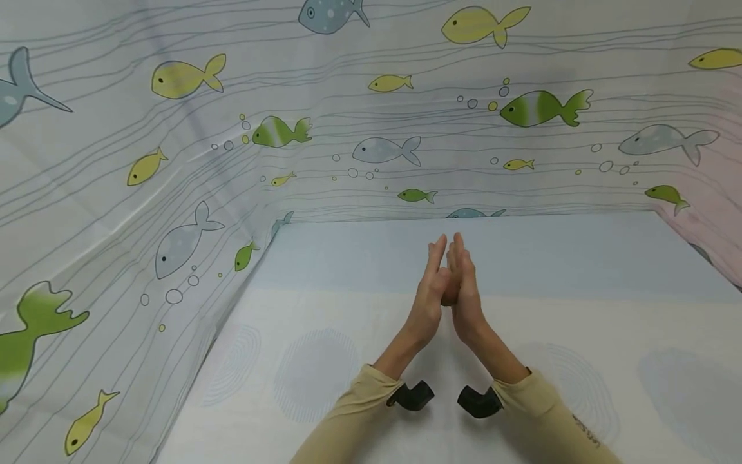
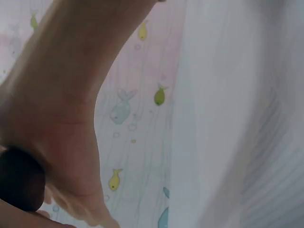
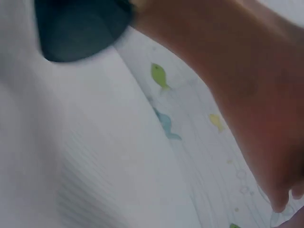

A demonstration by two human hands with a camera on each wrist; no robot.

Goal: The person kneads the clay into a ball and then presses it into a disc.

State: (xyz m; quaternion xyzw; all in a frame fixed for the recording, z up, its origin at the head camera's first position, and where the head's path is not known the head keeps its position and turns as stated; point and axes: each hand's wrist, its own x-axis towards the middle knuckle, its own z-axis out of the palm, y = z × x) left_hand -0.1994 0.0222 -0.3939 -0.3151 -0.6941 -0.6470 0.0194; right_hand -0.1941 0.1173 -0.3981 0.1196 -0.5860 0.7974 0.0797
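Palm to palm, my left hand (image 1: 428, 306) and right hand (image 1: 468, 298) stand upright above the table, fingers straight and pointing away from me. Between the palms sits a small, dark brown, rounded lump (image 1: 449, 296), its lower end showing near the heels of the hands. The left wrist view shows the lump (image 2: 21, 180) dark and smooth against the right hand (image 2: 66, 152), with its left side cut off by the frame. In the right wrist view the left hand (image 3: 266, 137) fills the right side, and the lump is mostly hidden.
A pale table cover (image 1: 348, 309) with a light blue band and faint circles lies below. Fish-printed sheets (image 1: 336, 116) hang at the back and sides. Black curved pieces, one at the left cuff (image 1: 414, 396) and one at the right cuff (image 1: 480, 402), jut inward.
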